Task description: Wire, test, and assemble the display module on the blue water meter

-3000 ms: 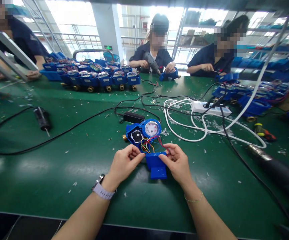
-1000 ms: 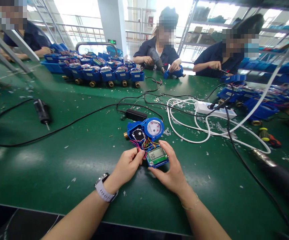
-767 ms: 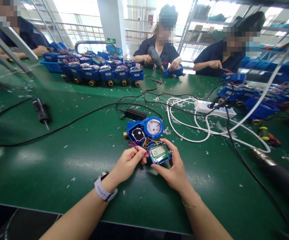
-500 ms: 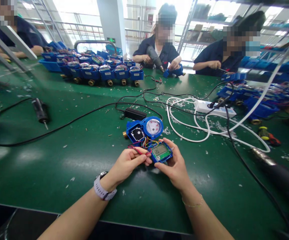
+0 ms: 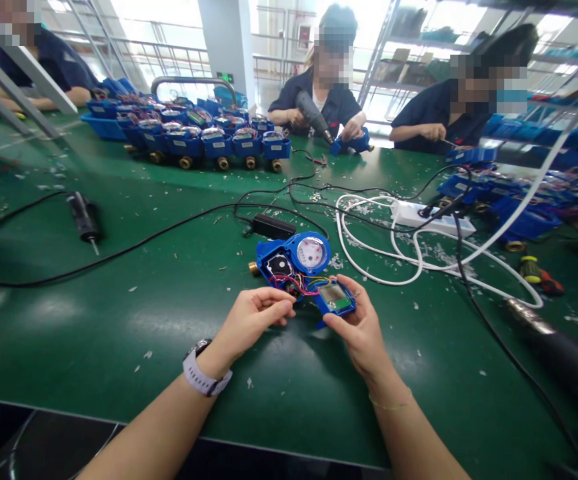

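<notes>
Some slack would spare thin red wires: right hand clamps blue plastic display case; left hand pinched, contents unclear

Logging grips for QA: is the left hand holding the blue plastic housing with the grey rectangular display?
No, the right hand grips that blue plastic display housing, and the left hand is apart from it.
</notes>
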The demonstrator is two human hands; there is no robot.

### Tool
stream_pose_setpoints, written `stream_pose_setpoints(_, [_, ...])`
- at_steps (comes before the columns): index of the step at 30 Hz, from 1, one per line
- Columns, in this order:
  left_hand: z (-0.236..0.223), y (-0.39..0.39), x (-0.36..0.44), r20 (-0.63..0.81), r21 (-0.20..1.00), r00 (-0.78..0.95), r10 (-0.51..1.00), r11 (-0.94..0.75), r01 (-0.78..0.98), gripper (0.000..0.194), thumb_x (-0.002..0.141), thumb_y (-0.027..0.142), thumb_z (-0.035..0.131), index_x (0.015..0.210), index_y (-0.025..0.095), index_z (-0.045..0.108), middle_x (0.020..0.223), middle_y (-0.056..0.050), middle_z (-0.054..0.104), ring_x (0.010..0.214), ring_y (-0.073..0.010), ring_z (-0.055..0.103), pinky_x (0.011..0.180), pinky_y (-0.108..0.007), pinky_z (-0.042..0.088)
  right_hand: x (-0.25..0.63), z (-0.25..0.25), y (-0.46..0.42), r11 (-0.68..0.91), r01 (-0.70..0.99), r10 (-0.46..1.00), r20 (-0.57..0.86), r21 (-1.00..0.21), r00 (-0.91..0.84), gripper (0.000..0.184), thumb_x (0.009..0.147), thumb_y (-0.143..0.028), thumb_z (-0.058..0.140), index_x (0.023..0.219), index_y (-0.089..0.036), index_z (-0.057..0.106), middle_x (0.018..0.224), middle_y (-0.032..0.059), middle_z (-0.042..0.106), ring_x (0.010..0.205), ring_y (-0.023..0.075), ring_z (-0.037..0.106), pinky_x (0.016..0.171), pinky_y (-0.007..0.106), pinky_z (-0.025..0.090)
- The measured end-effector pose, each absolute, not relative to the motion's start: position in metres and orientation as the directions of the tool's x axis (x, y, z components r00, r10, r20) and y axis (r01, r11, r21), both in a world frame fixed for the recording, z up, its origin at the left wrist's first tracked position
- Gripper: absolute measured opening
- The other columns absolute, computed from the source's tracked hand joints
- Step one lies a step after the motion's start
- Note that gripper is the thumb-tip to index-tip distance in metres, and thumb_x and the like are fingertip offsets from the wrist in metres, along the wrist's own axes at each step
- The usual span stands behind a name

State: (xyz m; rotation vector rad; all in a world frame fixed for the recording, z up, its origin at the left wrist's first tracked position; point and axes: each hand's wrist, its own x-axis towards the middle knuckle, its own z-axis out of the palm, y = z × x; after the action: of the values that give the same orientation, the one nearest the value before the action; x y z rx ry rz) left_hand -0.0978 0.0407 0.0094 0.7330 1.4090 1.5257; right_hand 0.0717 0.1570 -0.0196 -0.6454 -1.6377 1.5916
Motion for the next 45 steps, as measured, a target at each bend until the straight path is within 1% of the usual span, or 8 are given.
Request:
stream_pose_setpoints(3, [0.009, 0.042, -0.092, -0.166, 0.967, -0.396, 0.903, 0.070, -0.245, 0.033, 0.068, 0.040, 0.079, 0.084, 0.012, 0.072, 0.069, -0.006, 0.073, 0.055, -0.0121, 0.061, 0.054, -0.023, 0.049, 0.071, -0.020, 0.151, 0.185, -0.116, 0.763, 0.218, -0.976, -0.608, 0.067, 0.072, -0.033, 0.083, 0.129, -0.024, 0.049, 0.129, 0.0105, 0.056, 0.111, 0.0281, 0.061, 0.096, 0.044, 0.052])
stream_pose_setpoints(8, [0.006, 0.042, -0.091, -0.163, 0.969, -0.408, 0.898, 0.069, -0.237, 0.032, 0.070, 0.043, 0.078, 0.069, 0.013, 0.067, 0.068, -0.005, 0.072, 0.053, -0.0105, 0.060, 0.053, -0.021, 0.048, 0.071, -0.023, 0.143, 0.388, -0.037, 0.730, 0.332, -0.921, -0.597, 0.079, 0.075, -0.032, 0.081, 0.141, -0.025, 0.038, 0.141, 0.0121, 0.044, 0.128, 0.0308, 0.046, 0.111, 0.052, 0.037])
stream_pose_setpoints(13, [0.004, 0.042, -0.090, -0.132, 0.974, -0.418, 0.899, 0.039, -0.224, 0.029, 0.072, 0.040, 0.077, 0.073, 0.013, 0.066, 0.070, -0.005, 0.073, 0.056, -0.0116, 0.061, 0.057, -0.023, 0.051, 0.071, -0.023, 0.142, 0.524, 0.050, 0.703, 0.399, -0.850, -0.589, 0.078, 0.074, -0.035, 0.081, 0.139, -0.024, 0.040, 0.136, 0.0112, 0.049, 0.126, 0.0299, 0.047, 0.109, 0.049, 0.039])
stream_pose_setpoints(24, [0.003, 0.043, -0.085, -0.152, 0.923, -0.396, 0.906, -0.013, -0.385, 0.032, 0.069, 0.038, 0.081, 0.079, 0.014, 0.063, 0.067, -0.001, 0.068, 0.057, -0.0097, 0.061, 0.058, -0.021, 0.049, 0.069, -0.019, 0.139, 0.569, 0.062, 0.677, 0.424, -0.820, -0.602, 0.064, 0.077, -0.034, 0.079, 0.130, -0.024, 0.046, 0.128, 0.0095, 0.051, 0.119, 0.0280, 0.050, 0.104, 0.046, 0.042])
stream_pose_setpoints(29, [0.001, 0.045, -0.083, -0.178, 0.892, -0.384, 0.906, -0.016, -0.452, 0.036, 0.064, 0.037, 0.085, 0.072, 0.014, 0.059, 0.061, 0.002, 0.064, 0.054, -0.0083, 0.058, 0.054, -0.019, 0.048, 0.066, -0.019, 0.137, 0.637, 0.026, 0.623, 0.495, -0.770, -0.606, 0.061, 0.079, -0.032, 0.078, 0.130, -0.024, 0.045, 0.129, 0.0107, 0.048, 0.123, 0.0283, 0.046, 0.105, 0.047, 0.041])
stream_pose_setpoints(33, [0.001, 0.045, -0.084, -0.205, 0.894, -0.423, 0.882, -0.007, -0.448, 0.035, 0.059, 0.033, 0.088, 0.065, 0.013, 0.060, 0.060, 0.001, 0.066, 0.052, -0.0078, 0.057, 0.054, -0.019, 0.048, 0.065, -0.018, 0.136, 0.674, 0.011, 0.598, 0.537, -0.739, -0.595, 0.060, 0.080, -0.031, 0.078, 0.130, -0.024, 0.045, 0.129, 0.0111, 0.048, 0.123, 0.0279, 0.047, 0.103, 0.045, 0.042])
stream_pose_setpoints(40, [0.001, 0.043, -0.091, -0.217, 0.910, -0.394, 0.893, 0.039, -0.413, 0.024, 0.066, 0.032, 0.084, 0.072, 0.012, 0.072, 0.071, -0.005, 0.076, 0.056, -0.0079, 0.063, 0.059, -0.018, 0.050, 0.068, -0.016, 0.139, 0.645, 0.042, 0.640, 0.510, -0.763, -0.575, 0.059, 0.079, -0.030, 0.078, 0.128, -0.023, 0.047, 0.129, 0.0093, 0.049, 0.124, 0.0256, 0.046, 0.105, 0.043, 0.041])
stream_pose_setpoints(45, [0.002, 0.043, -0.093, -0.183, 0.908, -0.353, 0.918, 0.020, -0.418, 0.024, 0.071, 0.034, 0.081, 0.080, 0.013, 0.074, 0.078, -0.006, 0.077, 0.059, -0.0075, 0.064, 0.061, -0.017, 0.050, 0.068, -0.018, 0.140, 0.599, 0.053, 0.679, 0.471, -0.799, -0.564, 0.059, 0.078, -0.030, 0.079, 0.127, -0.023, 0.048, 0.129, 0.0076, 0.050, 0.123, 0.0229, 0.047, 0.106, 0.037, 0.040])
